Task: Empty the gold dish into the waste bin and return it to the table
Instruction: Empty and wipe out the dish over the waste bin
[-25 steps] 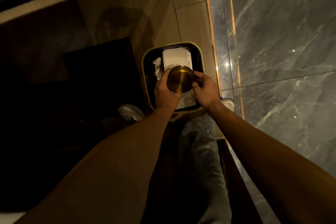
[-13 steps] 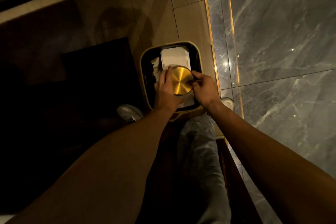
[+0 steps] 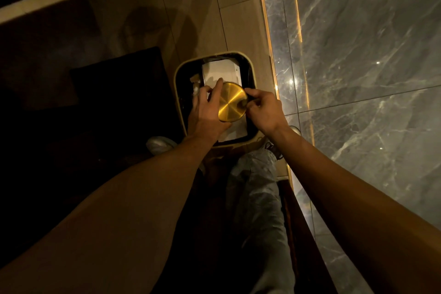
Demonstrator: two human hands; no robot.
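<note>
Gold dish (image 3: 232, 102) held upside down, brushed base facing the camera, directly over the open mouth of the waste bin (image 3: 177, 79). Left hand (image 3: 207, 112) at the dish's nine o'clock edge, fingers (image 3: 216, 89) clamped along the rim and reaching up toward twelve. Right hand (image 3: 263, 108) at three o'clock, thumb and fingertips pinched on the opposite rim. White paper (image 3: 220, 71) and crumpled scraps lying inside the bin beneath the dish, at twelve and seven o'clock of it.

Compared with a second ago: base now turned squarely upward and catching full light, where before angled and dimmer. Judged as the tipping stroke completed, contents either fallen or falling; nothing visible dropping, and the dish's inside hidden from this view.

Bin standing on the tiled floor, close beside the gold strip (image 3: 268, 38) edging the marble wall (image 3: 358, 55) at three o'clock. Shoe (image 3: 158, 144) at the bin's seven o'clock, trouser leg (image 3: 256, 188) at six.

Remaining, by judgement: righting the dish, then carrying it back. Worktop not in view.
</note>
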